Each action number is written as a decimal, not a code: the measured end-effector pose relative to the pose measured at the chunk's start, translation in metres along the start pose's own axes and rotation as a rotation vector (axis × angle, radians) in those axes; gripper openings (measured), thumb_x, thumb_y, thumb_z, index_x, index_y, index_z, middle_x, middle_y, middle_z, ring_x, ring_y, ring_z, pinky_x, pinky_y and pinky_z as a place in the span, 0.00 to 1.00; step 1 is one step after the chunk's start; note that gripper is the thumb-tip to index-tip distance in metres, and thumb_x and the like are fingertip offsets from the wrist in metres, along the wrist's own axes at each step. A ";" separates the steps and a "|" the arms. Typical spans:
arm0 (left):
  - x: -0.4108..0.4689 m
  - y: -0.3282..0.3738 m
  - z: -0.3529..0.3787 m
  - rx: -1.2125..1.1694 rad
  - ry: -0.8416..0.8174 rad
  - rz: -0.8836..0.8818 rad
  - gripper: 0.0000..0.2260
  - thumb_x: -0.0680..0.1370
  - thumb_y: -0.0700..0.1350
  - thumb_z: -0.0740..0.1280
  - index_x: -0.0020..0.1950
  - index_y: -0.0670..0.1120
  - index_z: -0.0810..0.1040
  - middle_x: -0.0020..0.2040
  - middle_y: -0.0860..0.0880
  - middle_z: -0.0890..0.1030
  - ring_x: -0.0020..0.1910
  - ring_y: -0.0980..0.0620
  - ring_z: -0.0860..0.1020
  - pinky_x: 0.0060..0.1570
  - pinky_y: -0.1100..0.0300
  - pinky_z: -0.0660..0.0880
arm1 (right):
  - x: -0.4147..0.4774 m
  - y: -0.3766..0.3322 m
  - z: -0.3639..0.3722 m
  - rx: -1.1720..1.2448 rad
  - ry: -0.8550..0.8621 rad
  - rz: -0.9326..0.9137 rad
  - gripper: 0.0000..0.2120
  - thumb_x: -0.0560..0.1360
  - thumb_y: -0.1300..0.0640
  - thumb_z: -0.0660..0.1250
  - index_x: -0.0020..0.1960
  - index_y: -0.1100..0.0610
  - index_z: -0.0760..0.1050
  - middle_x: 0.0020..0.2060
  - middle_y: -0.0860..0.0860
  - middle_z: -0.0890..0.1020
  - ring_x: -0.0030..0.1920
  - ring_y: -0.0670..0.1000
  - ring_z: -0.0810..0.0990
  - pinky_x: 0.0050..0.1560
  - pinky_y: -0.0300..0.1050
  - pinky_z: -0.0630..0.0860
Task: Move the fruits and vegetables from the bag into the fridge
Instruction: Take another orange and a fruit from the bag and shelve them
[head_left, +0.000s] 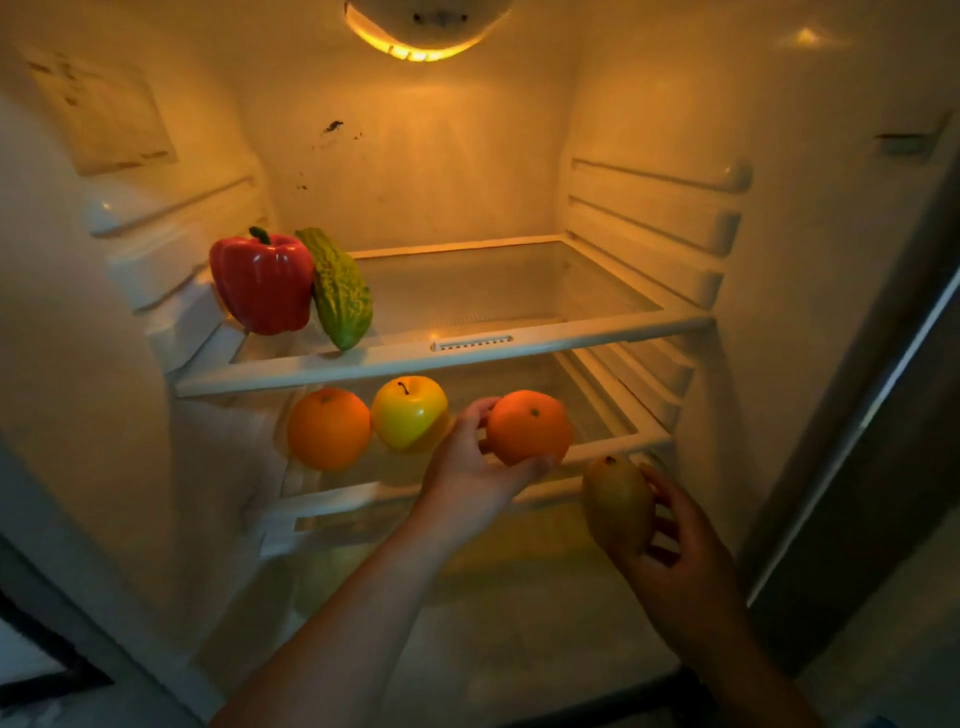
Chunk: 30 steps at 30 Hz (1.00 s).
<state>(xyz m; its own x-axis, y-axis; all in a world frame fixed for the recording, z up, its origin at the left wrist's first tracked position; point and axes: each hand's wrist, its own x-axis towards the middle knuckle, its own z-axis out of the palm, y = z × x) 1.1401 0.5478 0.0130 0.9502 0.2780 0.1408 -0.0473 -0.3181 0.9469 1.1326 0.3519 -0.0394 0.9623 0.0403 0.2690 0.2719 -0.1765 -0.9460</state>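
- My left hand curls its fingers around a round orange fruit, over the lower glass fridge shelf.
- My right hand grips a brownish-yellow pear-shaped fruit just in front of that shelf.

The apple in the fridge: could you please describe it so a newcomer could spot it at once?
In the open fridge, look at the lower shelf, beneath the one holding the pepper. The apple sits there, just right of an orange. Unlike the orange fruit around it, it is yellow-green with a dark stem.
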 end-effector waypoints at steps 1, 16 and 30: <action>0.004 0.000 0.001 0.011 0.004 -0.012 0.30 0.53 0.59 0.76 0.51 0.63 0.69 0.56 0.54 0.75 0.53 0.52 0.77 0.54 0.51 0.76 | 0.001 0.002 -0.001 0.007 0.001 0.015 0.32 0.65 0.61 0.76 0.58 0.35 0.68 0.53 0.37 0.74 0.54 0.48 0.77 0.52 0.52 0.79; 0.021 -0.012 0.017 0.259 0.136 -0.002 0.32 0.66 0.57 0.75 0.65 0.49 0.68 0.59 0.47 0.74 0.57 0.47 0.75 0.57 0.49 0.73 | 0.000 0.009 -0.011 0.047 -0.076 0.064 0.33 0.65 0.62 0.76 0.61 0.39 0.67 0.59 0.42 0.74 0.55 0.44 0.76 0.47 0.39 0.76; 0.036 -0.003 0.017 0.538 0.152 0.225 0.28 0.71 0.48 0.73 0.68 0.46 0.67 0.65 0.46 0.68 0.62 0.48 0.69 0.57 0.63 0.63 | -0.001 0.011 -0.015 0.088 -0.125 0.099 0.33 0.64 0.65 0.76 0.60 0.39 0.69 0.58 0.41 0.75 0.55 0.45 0.76 0.43 0.38 0.76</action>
<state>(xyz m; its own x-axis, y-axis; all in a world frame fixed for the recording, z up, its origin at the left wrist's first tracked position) 1.1797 0.5431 0.0099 0.8785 0.2645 0.3979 -0.0415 -0.7873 0.6152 1.1342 0.3350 -0.0475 0.9765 0.1502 0.1544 0.1703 -0.0993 -0.9804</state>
